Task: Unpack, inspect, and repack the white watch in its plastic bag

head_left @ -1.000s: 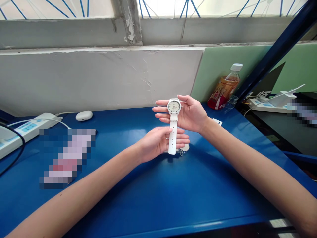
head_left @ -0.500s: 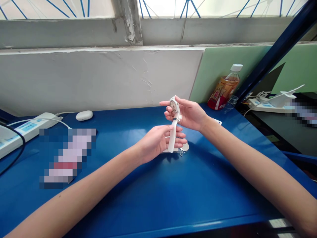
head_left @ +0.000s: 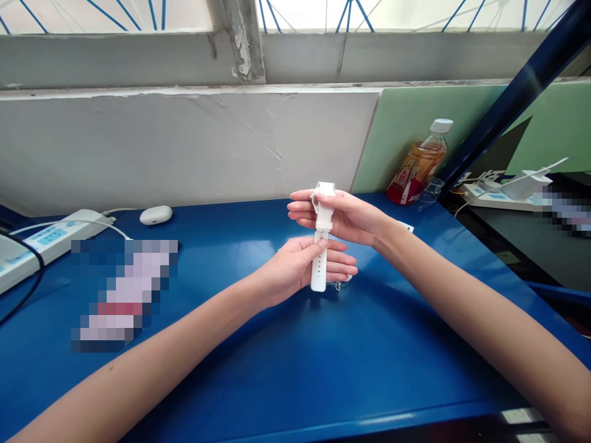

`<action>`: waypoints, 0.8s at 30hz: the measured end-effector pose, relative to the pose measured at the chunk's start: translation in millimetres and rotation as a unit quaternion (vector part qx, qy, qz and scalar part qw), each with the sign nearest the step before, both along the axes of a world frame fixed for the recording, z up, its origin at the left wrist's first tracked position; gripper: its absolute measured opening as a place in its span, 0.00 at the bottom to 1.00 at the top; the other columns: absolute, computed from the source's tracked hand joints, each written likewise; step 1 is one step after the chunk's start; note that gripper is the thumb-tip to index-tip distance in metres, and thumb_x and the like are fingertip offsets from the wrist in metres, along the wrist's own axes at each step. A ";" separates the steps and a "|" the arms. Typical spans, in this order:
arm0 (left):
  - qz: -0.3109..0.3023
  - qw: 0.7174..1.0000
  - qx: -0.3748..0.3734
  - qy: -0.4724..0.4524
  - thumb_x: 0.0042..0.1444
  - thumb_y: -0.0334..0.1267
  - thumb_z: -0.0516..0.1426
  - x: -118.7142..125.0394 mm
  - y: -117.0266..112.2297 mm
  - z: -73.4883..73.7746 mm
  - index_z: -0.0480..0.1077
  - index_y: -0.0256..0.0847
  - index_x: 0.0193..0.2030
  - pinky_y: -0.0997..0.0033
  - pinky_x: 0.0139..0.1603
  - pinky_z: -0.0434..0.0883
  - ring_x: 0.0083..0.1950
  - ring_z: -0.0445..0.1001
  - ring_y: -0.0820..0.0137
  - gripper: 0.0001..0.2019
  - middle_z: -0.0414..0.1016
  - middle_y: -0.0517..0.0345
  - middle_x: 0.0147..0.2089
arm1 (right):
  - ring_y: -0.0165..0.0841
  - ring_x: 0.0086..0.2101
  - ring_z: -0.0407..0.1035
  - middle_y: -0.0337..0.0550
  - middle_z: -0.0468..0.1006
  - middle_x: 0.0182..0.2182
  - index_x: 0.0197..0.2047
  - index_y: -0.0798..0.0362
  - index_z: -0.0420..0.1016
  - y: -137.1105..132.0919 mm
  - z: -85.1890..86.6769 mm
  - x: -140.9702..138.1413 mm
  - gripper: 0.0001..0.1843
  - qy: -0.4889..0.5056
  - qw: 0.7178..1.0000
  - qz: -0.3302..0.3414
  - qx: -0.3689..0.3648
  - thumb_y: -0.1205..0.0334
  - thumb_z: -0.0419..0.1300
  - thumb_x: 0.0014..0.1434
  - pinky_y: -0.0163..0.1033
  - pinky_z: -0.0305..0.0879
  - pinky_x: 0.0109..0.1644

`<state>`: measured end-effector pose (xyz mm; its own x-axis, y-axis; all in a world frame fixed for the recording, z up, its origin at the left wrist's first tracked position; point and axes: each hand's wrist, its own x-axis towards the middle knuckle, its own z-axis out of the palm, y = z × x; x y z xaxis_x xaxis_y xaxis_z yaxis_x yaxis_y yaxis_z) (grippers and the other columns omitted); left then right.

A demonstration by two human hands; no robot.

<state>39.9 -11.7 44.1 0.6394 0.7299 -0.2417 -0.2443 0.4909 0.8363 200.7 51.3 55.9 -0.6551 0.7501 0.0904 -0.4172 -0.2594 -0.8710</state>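
Note:
A white wristwatch (head_left: 324, 218) hangs upright between my two hands, above the blue desk (head_left: 295, 363). Its strap is turned towards me, with the row of holes showing low down and the dial out of sight. My left hand (head_left: 300, 264) pinches the lower strap between thumb and fingers. Higher up, my right hand (head_left: 344, 215) grips the watch by its case end, thumb in front and fingers stretched out behind. Below and behind my left hand, a clear item with a small chain (head_left: 339, 284) lies on the desk, mostly hidden.
At the left are a white power strip (head_left: 55, 240), a white earbud case (head_left: 156, 215) and a blurred-out flat object (head_left: 132, 289). A drink bottle (head_left: 418, 161) stands by the green panel at the back right, near a slanting blue post (head_left: 503, 98).
The watch has turned over between my hands: its dial showed before, and now the strap's outer side with its holes faces me. My right fingers have straightened behind it.

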 end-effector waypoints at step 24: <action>-0.048 0.997 -0.041 -0.054 0.70 0.28 0.49 -5.7 5.4 -3.1 0.73 0.24 0.53 0.46 0.63 0.68 0.58 0.76 0.49 0.14 0.74 0.28 0.58 | 0.39 0.46 0.78 0.60 0.82 0.48 0.49 0.66 0.77 0.8 6.0 1.7 0.33 -0.020 0.995 0.040 -0.084 0.49 0.38 0.73 0.42 0.73 0.56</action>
<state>34.2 -6.3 41.0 0.7309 0.6446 -0.2243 -0.2789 0.5821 0.7638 202.4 52.1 61.9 -0.7141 0.6975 -0.0593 -0.3559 -0.4346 -0.8273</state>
